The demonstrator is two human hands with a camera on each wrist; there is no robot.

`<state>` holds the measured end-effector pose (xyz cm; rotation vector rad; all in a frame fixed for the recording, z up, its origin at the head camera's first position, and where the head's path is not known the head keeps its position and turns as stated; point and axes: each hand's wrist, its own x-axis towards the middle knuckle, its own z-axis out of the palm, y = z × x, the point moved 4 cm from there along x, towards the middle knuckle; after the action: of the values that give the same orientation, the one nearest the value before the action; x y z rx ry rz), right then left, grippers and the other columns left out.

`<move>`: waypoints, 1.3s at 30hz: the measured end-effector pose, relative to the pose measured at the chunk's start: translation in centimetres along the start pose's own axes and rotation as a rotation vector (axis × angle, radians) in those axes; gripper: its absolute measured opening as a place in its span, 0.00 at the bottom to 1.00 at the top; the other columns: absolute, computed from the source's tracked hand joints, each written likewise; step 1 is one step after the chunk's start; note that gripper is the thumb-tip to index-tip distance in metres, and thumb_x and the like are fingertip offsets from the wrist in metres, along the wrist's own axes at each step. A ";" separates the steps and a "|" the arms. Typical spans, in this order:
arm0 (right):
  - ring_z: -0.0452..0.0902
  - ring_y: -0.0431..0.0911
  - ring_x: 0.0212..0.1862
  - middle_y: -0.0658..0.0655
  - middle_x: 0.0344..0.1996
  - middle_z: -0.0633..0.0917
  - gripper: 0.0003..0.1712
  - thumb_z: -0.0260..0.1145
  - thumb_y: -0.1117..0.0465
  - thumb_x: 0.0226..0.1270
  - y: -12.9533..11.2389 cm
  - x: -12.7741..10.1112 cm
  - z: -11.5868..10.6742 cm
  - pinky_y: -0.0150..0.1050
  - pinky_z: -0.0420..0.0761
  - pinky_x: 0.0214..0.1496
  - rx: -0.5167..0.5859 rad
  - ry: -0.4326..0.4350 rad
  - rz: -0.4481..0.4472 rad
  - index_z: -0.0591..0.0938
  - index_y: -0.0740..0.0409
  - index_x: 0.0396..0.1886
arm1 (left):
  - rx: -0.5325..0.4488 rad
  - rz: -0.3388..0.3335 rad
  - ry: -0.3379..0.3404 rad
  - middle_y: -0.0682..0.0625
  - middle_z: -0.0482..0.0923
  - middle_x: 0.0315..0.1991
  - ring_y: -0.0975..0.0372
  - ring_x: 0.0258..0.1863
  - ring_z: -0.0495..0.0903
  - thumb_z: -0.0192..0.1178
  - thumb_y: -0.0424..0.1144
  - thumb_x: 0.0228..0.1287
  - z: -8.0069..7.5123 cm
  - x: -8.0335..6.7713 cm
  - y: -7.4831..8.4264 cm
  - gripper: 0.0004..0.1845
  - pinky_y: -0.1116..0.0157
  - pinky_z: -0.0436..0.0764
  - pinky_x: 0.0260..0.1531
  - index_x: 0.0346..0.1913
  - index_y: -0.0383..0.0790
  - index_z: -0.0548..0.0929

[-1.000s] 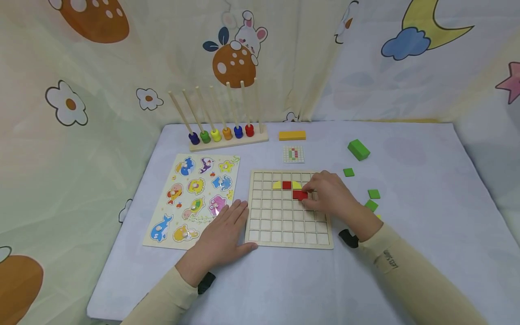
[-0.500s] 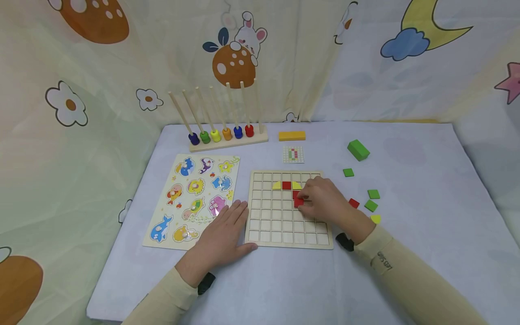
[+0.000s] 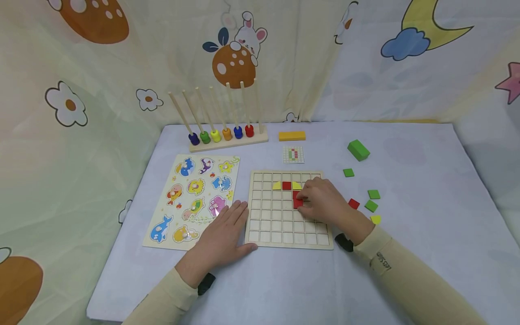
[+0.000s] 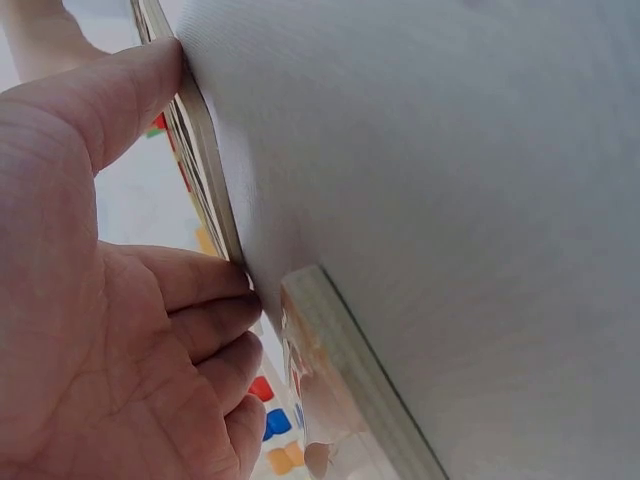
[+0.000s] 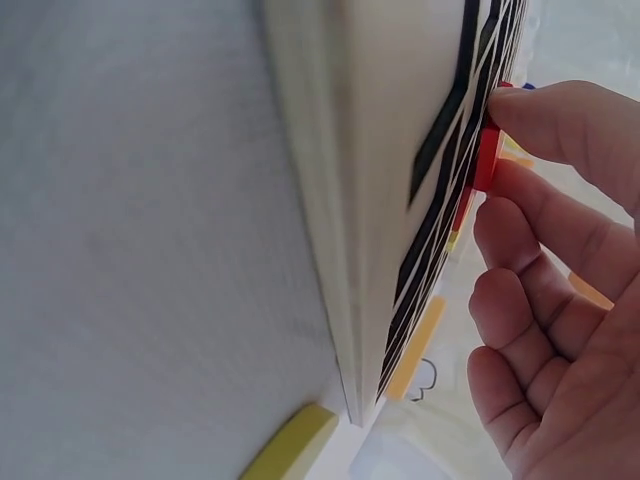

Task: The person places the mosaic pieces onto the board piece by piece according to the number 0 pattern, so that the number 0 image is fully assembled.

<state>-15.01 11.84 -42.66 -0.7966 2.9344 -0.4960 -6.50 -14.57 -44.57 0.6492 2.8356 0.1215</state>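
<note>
My right hand (image 3: 325, 199) pinches a red square tile (image 5: 487, 158) between thumb and index finger, low over the wooden grid board (image 3: 270, 225). The tile overlaps a square just below another red tile (image 3: 295, 195); its right side is hidden by fingers. One row up, a red tile (image 3: 286, 185) sits between two yellow pieces, the left one (image 3: 277, 185) with a rounded corner. My left hand (image 3: 223, 232) lies palm down with straight fingers, its fingertips and thumb at the board's left edge; part of it covers the sea-animal knob puzzle (image 3: 162, 203).
Right of the board lie a loose red tile (image 3: 354, 203), several green tiles (image 3: 371, 206) and a yellow piece (image 3: 375, 219). Behind them is a green block (image 3: 358, 150). A pattern card (image 3: 293, 155), an orange bar (image 3: 292, 136) and a peg stand with colored beads (image 3: 229, 144) line the back.
My right hand has brought the red tile left and slightly toward me, to below the other red tile, and then barely moved. The loose red tile came into view. My left hand stayed still.
</note>
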 end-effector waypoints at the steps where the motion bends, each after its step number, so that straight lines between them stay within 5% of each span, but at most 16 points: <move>1: 0.76 0.45 0.40 0.48 0.34 0.87 0.13 0.79 0.55 0.57 0.0 0.0 -0.1 0.42 0.77 0.45 -0.002 0.003 -0.005 0.94 0.53 0.42 | 0.002 0.001 0.000 0.47 0.49 0.86 0.54 0.87 0.46 0.63 0.71 0.64 0.0 0.0 0.0 0.57 0.53 0.51 0.86 0.84 0.41 0.55; 19: 0.76 0.45 0.41 0.47 0.35 0.87 0.15 0.80 0.52 0.58 0.3 -0.5 -0.2 0.45 0.78 0.51 -0.016 0.002 0.024 0.94 0.51 0.44 | 0.002 0.006 0.003 0.47 0.50 0.86 0.53 0.87 0.47 0.63 0.71 0.64 0.1 0.0 0.1 0.56 0.53 0.51 0.86 0.84 0.40 0.55; 27: 0.76 0.49 0.47 0.50 0.42 0.88 0.18 0.79 0.52 0.61 1.6 -1.1 -2.0 0.48 0.75 0.54 0.043 0.025 0.122 0.93 0.52 0.49 | -0.014 0.007 -0.001 0.46 0.49 0.86 0.53 0.87 0.46 0.63 0.71 0.64 -0.1 -0.1 0.0 0.57 0.52 0.51 0.86 0.84 0.40 0.54; 39: 0.76 0.53 0.46 0.54 0.40 0.88 0.17 0.78 0.54 0.63 3.4 -2.2 -3.9 0.50 0.75 0.52 0.085 0.126 0.118 0.92 0.55 0.49 | -0.019 0.003 -0.008 0.47 0.50 0.86 0.53 0.87 0.47 0.63 0.70 0.65 -0.2 -0.1 0.1 0.56 0.52 0.51 0.86 0.84 0.40 0.55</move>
<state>-15.32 16.86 -40.10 -0.5991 3.0276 -0.6801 -6.44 -14.54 -44.38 0.6483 2.8228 0.1453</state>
